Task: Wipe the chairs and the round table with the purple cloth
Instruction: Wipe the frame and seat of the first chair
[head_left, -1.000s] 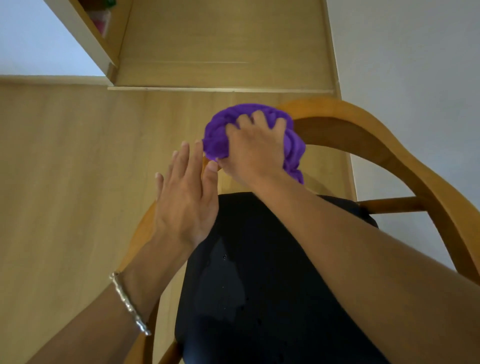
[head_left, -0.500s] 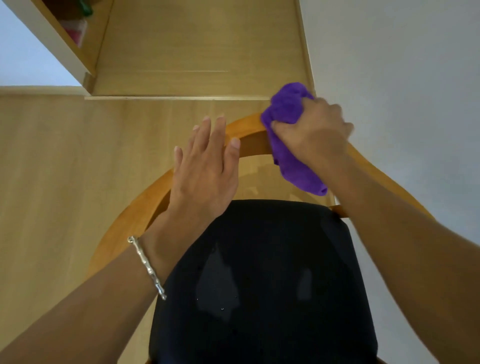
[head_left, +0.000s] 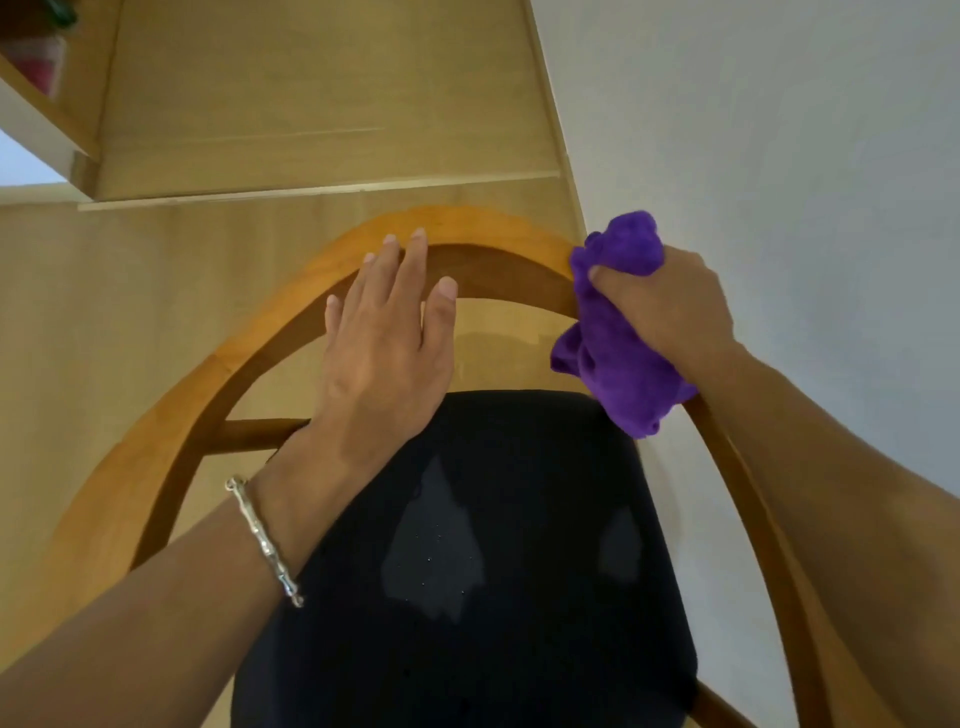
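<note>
A wooden chair (head_left: 218, 374) with a curved backrest rail and a black seat cushion (head_left: 493, 571) fills the view below me. My right hand (head_left: 670, 306) grips the bunched purple cloth (head_left: 618, 358) and presses it on the right side of the curved rail. My left hand (head_left: 384, 343) lies flat with straight fingers, its fingertips touching the top of the rail. A silver bracelet sits on my left wrist. The round table is out of view.
A white wall (head_left: 779, 130) stands close on the right of the chair. Wood-look floor (head_left: 104, 312) spreads to the left and ahead. A wooden cabinet with a shelf (head_left: 47, 93) is at the top left.
My right hand has slid the purple cloth from the top middle of the rail down its right side. My left hand has shifted from the left part of the rail towards its top.
</note>
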